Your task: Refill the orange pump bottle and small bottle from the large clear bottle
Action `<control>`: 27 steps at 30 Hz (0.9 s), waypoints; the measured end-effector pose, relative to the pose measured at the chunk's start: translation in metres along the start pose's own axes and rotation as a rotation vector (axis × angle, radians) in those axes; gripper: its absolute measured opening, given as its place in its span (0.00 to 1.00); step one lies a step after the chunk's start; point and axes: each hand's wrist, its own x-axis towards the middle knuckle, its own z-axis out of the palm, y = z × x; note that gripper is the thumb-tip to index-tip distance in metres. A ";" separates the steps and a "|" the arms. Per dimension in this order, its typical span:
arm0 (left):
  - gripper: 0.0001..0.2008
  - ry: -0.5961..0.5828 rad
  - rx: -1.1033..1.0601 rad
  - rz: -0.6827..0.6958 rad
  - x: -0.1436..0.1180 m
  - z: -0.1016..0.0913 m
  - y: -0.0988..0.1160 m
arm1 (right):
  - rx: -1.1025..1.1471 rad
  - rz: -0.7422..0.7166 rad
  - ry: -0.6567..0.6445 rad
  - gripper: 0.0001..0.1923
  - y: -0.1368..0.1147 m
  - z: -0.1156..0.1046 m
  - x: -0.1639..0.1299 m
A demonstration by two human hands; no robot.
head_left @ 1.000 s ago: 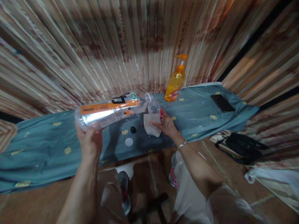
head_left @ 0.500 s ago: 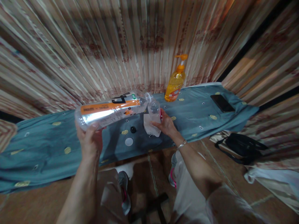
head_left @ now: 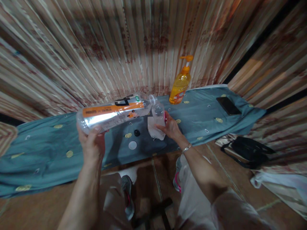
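My left hand (head_left: 92, 140) is closed around the base of a large clear plastic bottle (head_left: 112, 111) with an orange and silver label. The bottle lies nearly level, its neck pointing right. Its mouth meets the top of a small clear plastic container (head_left: 158, 110), which my right hand (head_left: 171, 126) grips low down, fingers wrapped round its far side. Something red shows by those fingers. Behind and below the container is a white tissue (head_left: 155, 130); whether my hand also holds it I cannot tell. A black cap (head_left: 136, 133) and a white round disc (head_left: 132, 145) lie nearby.
An orange pump bottle (head_left: 180, 84) stands at the back of the cloth-covered table (head_left: 196, 108). A dark phone (head_left: 228, 106) lies at the right. Behind hangs a pleated curtain (head_left: 103, 57). A black bag (head_left: 249, 150) is low on the right.
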 end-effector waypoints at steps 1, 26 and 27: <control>0.44 -0.001 0.001 0.001 0.000 0.000 0.000 | -0.001 0.001 0.000 0.42 0.000 0.000 0.000; 0.43 0.001 0.003 0.004 -0.002 0.004 0.003 | -0.017 0.015 -0.013 0.40 -0.004 -0.001 0.000; 0.43 0.006 0.005 0.004 -0.002 0.004 0.003 | -0.011 0.014 -0.013 0.40 -0.004 -0.001 0.000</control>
